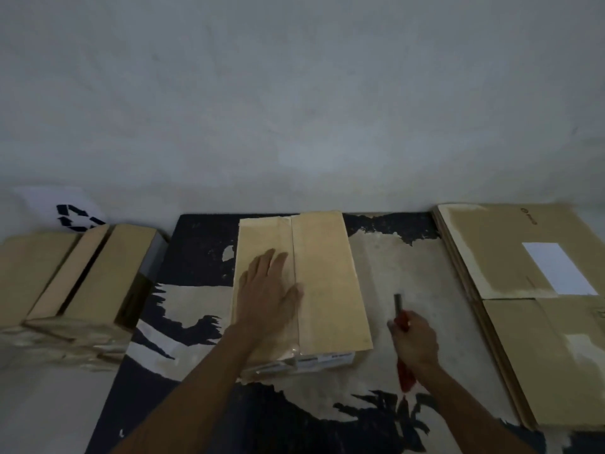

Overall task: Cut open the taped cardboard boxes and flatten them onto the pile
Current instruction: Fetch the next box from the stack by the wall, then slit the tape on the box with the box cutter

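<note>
Box (314, 283): taped cardboard, lying mid-worktop (409, 273) on a dark, worn mat.
Left hand (268, 290): flat on the box top, fingers straight — beside the centre seam.
Right hand (414, 342): grip curled round a red-handled cutter (403, 339), just right of the box.
Pile (530, 306): flattened cardboard at right.
Other boxes (75, 283): at left.

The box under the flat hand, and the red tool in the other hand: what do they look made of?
The box looks like plain matte brown cardboard, with a glossy strip along its centre seam that suggests clear tape. The left hand lies flat on it. The tool in the right hand has a red, probably plastic handle and a dull grey, seemingly metal tip.
</note>
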